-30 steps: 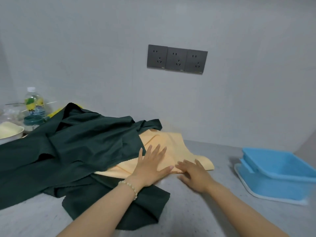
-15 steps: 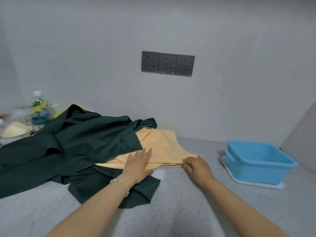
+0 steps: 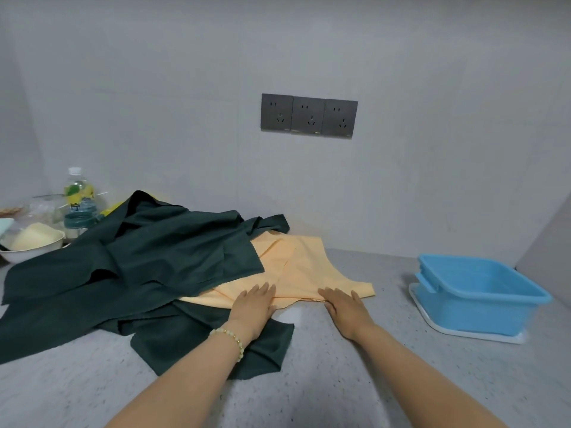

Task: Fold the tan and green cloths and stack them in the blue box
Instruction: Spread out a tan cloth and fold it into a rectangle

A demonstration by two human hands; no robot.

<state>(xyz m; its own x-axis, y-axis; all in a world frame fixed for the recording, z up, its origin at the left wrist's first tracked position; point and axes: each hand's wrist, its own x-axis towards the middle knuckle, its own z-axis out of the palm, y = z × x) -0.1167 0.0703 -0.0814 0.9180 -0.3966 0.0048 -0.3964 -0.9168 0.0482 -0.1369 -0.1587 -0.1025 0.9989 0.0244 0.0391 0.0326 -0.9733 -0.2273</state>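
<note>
A tan cloth (image 3: 304, 267) lies crumpled on the grey counter, half buried under a large dark green cloth (image 3: 148, 261) heaped to its left. More green cloth spreads beneath my left wrist. My left hand (image 3: 254, 305) rests flat on the tan cloth's near edge, fingers straight. My right hand (image 3: 344, 305) lies flat on the same edge further right, fingers extended. The blue box (image 3: 482, 296) stands open at the right, nothing visible inside.
The blue box sits on a white tray (image 3: 463, 332). At the far left stand a water bottle (image 3: 78, 202) and a white bowl (image 3: 31, 247) with something pale in it. Three wall sockets (image 3: 309, 115) are above. A grey panel rises at the right edge.
Both hands slid toward me to the tan cloth's near edge and moved apart; the right hand's fingers went from curled at the edge to flat. The camera view shifted.
</note>
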